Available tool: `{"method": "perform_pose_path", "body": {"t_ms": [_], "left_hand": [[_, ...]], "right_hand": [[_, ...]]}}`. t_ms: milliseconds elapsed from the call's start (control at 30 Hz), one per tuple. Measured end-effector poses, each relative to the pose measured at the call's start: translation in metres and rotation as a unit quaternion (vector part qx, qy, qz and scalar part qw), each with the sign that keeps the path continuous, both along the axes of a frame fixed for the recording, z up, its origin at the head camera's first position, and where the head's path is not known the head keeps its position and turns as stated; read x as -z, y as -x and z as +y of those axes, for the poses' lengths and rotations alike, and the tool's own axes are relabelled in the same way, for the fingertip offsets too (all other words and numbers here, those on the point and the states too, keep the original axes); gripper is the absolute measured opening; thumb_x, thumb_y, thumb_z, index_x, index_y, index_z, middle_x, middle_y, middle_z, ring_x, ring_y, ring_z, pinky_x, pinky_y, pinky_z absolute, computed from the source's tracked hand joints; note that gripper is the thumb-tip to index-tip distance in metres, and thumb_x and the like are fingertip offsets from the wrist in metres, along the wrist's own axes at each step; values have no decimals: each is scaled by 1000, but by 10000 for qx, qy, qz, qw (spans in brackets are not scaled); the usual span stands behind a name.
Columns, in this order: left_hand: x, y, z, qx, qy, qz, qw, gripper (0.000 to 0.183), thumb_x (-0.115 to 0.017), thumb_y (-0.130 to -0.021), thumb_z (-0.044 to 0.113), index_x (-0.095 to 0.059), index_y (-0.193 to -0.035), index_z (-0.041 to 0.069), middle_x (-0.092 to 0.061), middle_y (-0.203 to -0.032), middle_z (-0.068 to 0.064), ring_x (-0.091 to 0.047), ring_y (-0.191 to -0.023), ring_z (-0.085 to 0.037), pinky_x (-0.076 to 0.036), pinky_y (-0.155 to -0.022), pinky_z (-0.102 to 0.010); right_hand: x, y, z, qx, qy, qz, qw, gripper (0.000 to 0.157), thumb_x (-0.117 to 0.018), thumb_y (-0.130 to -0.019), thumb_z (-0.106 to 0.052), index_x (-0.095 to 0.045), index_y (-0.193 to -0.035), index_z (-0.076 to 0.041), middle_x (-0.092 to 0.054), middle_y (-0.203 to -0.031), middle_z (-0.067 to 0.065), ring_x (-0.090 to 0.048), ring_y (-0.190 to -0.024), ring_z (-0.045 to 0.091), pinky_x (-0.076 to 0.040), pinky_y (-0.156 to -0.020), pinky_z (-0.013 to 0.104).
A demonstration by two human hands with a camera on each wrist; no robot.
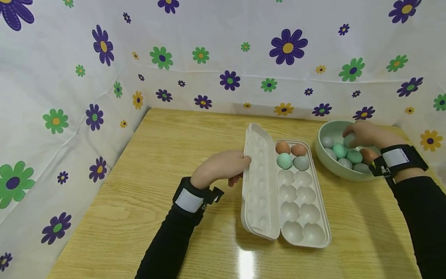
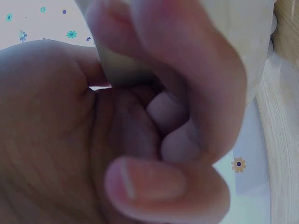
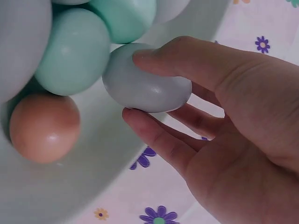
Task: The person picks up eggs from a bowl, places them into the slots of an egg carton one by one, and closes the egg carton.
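Note:
In the head view a white egg carton (image 1: 302, 209) lies on the table with its lid (image 1: 261, 186) tilted up on the left. My left hand (image 1: 223, 164) grips the lid's left edge between thumb and curled fingers. Two brown eggs (image 1: 282, 147), a mint egg (image 1: 284, 161) and a grey egg (image 1: 301, 163) sit in the carton's far cups; the nearer cups are bare. Over the pale green bowl (image 1: 324, 155) at the right, my right hand (image 1: 369, 133) pinches a grey egg (image 3: 145, 81) between thumb and fingers. The right wrist view shows this egg close beside a mint egg (image 3: 72, 53).
Several grey, mint and brown eggs fill the bowl, among them a brown egg (image 3: 45, 128) near its wall. The wooden table (image 1: 139, 193) reaches back to a white flowered cloth (image 1: 209, 38), which also hangs along the left and right sides.

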State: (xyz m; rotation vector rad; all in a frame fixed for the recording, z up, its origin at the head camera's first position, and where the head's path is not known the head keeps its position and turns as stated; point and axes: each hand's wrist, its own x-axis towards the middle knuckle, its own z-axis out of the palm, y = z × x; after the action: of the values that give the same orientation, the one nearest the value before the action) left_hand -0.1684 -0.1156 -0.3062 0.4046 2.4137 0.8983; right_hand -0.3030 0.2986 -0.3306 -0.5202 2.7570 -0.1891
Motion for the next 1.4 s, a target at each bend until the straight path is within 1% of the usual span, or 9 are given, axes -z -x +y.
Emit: {"method": "perform_pose_path", "body": {"t_ms": [200,367,567,633,700,833,967,1133,1400], "left_hand": [[0,0,0,-1,17,16,10000,38,-33,-102,23,-58,-78,8,-54,-59,0,-55,-50,-16,-45,-56,-28],[-1,1,1,41,40,89,9999,39,-33,-102,23,-59,-78,6,-54,-58,0,-54,-49,-16,-43,-55,-26],[-1,0,1,26,34,55,10000,38,-34,-103,23,-58,-77,9,-54,-58,0,-55,-49,-16,-44,-54,-26],[-1,1,1,40,25,58,10000,38,-34,-103,22,-59,-77,8,-54,-58,0,-54,-49,-15,-44,-55,-27],[-1,1,1,49,23,58,10000,38,-34,-103,22,-59,-77,8,-54,-58,0,-54,-49,-15,-45,-56,-29],[-1,1,2,9,47,38,10000,39,-34,-102,22,-59,-78,7,-54,-58,0,-54,-49,-15,-45,-56,-29],[-1,0,2,-29,101,26,9999,39,-34,-102,22,-59,-77,7,-54,-58,-1,-55,-50,-16,-44,-55,-28],[0,0,2,4,97,57,9999,39,-34,-103,23,-58,-76,8,-54,-58,0,-54,-49,-16,-43,-55,-27],[0,0,1,11,-4,87,10000,38,-34,-103,22,-57,-75,10,-53,-58,0,-54,-49,-15,-43,-53,-26]], "right_hand": [[-7,-4,-4,35,7,59,10000,37,-70,-79,-1,-67,-115,10,-66,-108,28,-56,-93,36,-50,-88,57],[-15,-9,-10,8,-34,257,9997,36,-70,-79,-2,-69,-113,8,-65,-106,24,-53,-95,37,-49,-86,55],[-24,-17,-16,-43,-67,314,9995,35,-71,-80,-3,-68,-113,7,-64,-104,23,-55,-94,36,-50,-85,55],[-26,-19,-18,-60,-51,315,9995,35,-70,-80,-3,-68,-114,7,-63,-104,24,-55,-93,35,-50,-85,56],[-28,-21,-21,-67,-35,330,9994,34,-70,-81,-3,-69,-114,6,-62,-104,24,-55,-92,35,-51,-85,56],[-30,-24,-26,14,24,299,9996,34,-69,-81,-3,-68,-115,5,-58,-108,26,-55,-91,36,-52,-84,55],[-31,-28,-28,115,80,210,9997,36,-69,-81,-2,-68,-116,4,-56,-109,26,-55,-90,36,-53,-82,53],[-31,-32,-30,96,55,200,9997,36,-70,-80,-1,-67,-116,4,-55,-107,25,-54,-88,35,-54,-80,51],[-34,-36,-34,117,34,221,9997,38,-71,-80,-1,-67,-117,3,-55,-110,27,-56,-89,36,-53,-82,53]]}}
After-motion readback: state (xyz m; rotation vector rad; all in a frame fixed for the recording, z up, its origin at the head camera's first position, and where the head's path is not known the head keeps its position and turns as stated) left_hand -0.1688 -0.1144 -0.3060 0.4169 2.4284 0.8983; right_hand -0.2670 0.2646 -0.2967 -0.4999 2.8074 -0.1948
